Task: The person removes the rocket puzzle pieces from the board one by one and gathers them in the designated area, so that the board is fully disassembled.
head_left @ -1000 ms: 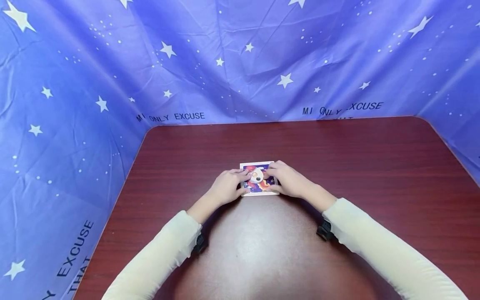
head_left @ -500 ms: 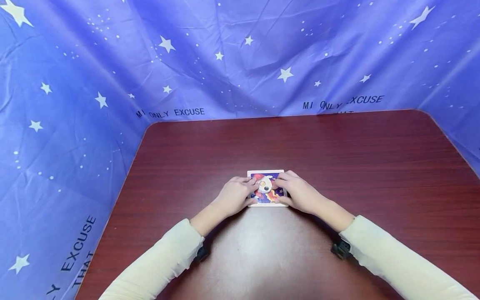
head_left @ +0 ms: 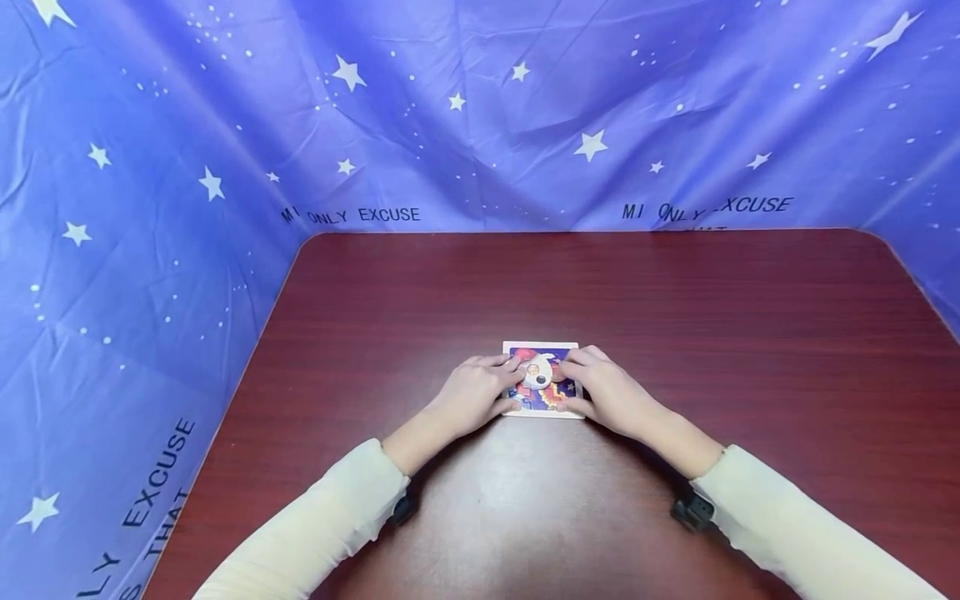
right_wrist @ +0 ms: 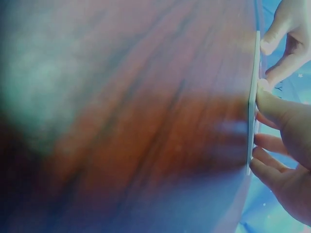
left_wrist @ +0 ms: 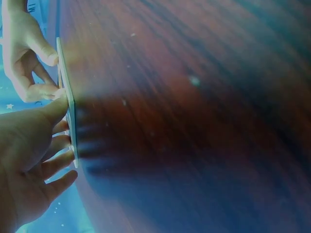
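Note:
A small square picture board lies flat on the table, with a pale border and a purple, red and white cartoon print. From the left side, my left hand rests its fingers on the printed face, its thumb by the near edge. On the opposite side my right hand touches the board in the same way, fingertips on the picture and thumb at the near corner. In the left wrist view the board's thin edge shows beneath the fingertips. Parts of the picture are hidden under the fingers.
The dark red wooden table has rounded back corners. Behind it and at the sides hangs a blue-purple curtain with white stars and black lettering. A black wrist device sits below the right sleeve.
The board and both hands have slid a little toward me across the table, and the head view has shifted slightly. The fingers keep nearly the same places on the board.

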`<state>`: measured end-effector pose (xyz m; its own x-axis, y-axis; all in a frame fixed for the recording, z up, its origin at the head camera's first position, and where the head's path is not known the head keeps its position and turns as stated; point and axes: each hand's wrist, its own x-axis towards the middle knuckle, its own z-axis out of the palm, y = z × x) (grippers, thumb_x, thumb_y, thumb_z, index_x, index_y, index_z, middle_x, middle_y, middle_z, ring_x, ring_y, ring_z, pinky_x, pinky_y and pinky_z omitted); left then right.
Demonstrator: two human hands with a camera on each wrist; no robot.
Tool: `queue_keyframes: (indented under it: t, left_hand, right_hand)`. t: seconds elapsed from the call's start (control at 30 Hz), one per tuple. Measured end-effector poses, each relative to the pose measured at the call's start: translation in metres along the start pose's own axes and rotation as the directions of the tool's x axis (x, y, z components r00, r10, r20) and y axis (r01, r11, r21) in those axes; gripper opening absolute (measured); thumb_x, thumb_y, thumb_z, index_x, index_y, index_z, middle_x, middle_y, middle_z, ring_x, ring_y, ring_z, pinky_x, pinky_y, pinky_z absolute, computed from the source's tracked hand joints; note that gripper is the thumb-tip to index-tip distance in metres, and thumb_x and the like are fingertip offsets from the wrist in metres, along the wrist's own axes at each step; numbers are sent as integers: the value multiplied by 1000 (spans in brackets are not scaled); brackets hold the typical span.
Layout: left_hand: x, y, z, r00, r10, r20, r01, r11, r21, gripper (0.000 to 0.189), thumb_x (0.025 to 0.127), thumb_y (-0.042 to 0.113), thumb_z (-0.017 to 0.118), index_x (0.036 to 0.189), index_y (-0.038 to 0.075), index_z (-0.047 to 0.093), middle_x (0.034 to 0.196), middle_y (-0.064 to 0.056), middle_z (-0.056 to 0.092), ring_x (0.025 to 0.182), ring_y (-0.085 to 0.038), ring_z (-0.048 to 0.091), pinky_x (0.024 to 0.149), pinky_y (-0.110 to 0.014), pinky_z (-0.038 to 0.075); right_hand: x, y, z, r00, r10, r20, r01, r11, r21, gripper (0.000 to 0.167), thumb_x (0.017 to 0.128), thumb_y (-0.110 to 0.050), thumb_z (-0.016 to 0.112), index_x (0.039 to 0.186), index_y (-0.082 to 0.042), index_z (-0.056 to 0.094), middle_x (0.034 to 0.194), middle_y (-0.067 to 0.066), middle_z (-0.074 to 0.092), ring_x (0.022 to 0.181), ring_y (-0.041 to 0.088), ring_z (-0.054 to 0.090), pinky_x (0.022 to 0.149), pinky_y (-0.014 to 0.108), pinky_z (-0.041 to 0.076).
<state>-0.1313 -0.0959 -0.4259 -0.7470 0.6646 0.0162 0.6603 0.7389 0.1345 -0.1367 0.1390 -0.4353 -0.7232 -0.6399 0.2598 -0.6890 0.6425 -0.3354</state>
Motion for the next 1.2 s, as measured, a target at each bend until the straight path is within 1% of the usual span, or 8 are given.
queue_keyframes:
  t: [0.2,0.33,0.53,0.67,0.87,1.0,1.1,1.2]
  left_hand:
    - [1,0,-2,1000,2,5,-3,999,37,49,89,42,58,130,15,57,137,-2,53,128,-19,50,106,-38,40]
    - [2,0,-1,1000,11,3,-11,999,51,49,89,41,58,131,15,57,135,-3,55,127,-20,50,105,-39,41]
    - [2,-1,-1,1000,28,6,-28,994,107,50,91,42,55,133,15,55,136,-2,53,128,-18,50,104,-37,42]
    - [2,-1,0,999,36,14,-38,992,120,49,92,42,54,133,14,54,138,-3,52,128,-18,49,107,-36,40]
    - [3,3,-1,998,29,63,-39,987,154,51,93,42,52,136,14,51,140,-3,50,130,-18,48,111,-37,35]
    - [3,5,-2,998,33,62,-42,987,154,52,93,43,52,136,13,50,140,-4,50,129,-17,48,112,-37,34]
    - [3,6,-3,998,29,56,-37,988,153,52,93,43,51,136,13,50,140,-4,51,129,-17,48,112,-37,34]
    - [4,7,-3,998,22,64,-32,987,155,51,93,42,52,135,13,51,139,-3,51,129,-16,48,112,-37,34]
  right_hand:
    - [0,1,1,1000,5,-10,-5,1000,14,30,72,-27,80,93,-10,66,93,1,59,97,21,52,84,37,46]
    - [-1,2,0,1000,9,-16,-8,1000,21,30,72,-26,80,93,-9,66,93,2,58,96,22,51,83,37,46]
    - [2,4,-1,1000,-8,-19,9,999,39,30,71,-24,81,92,-8,67,91,2,57,93,22,51,80,36,45]
    - [1,5,1,1000,-3,-25,4,999,51,30,70,-22,82,93,-10,67,91,1,58,91,20,50,79,35,44]
    - [-2,7,3,1000,-10,-22,11,998,60,30,71,-23,81,95,-10,68,92,0,58,90,17,50,78,33,44]
    - [-4,7,1,999,-13,-31,15,998,67,29,71,-22,81,95,-11,68,93,-1,58,91,17,51,78,32,44]
    - [-5,6,0,1000,-8,-21,10,998,66,28,73,-21,80,96,-11,68,96,0,58,94,18,51,80,33,45]
    - [-4,5,-1,1000,1,14,-1,998,56,29,75,-22,78,98,-10,67,101,1,58,99,19,52,83,34,46]
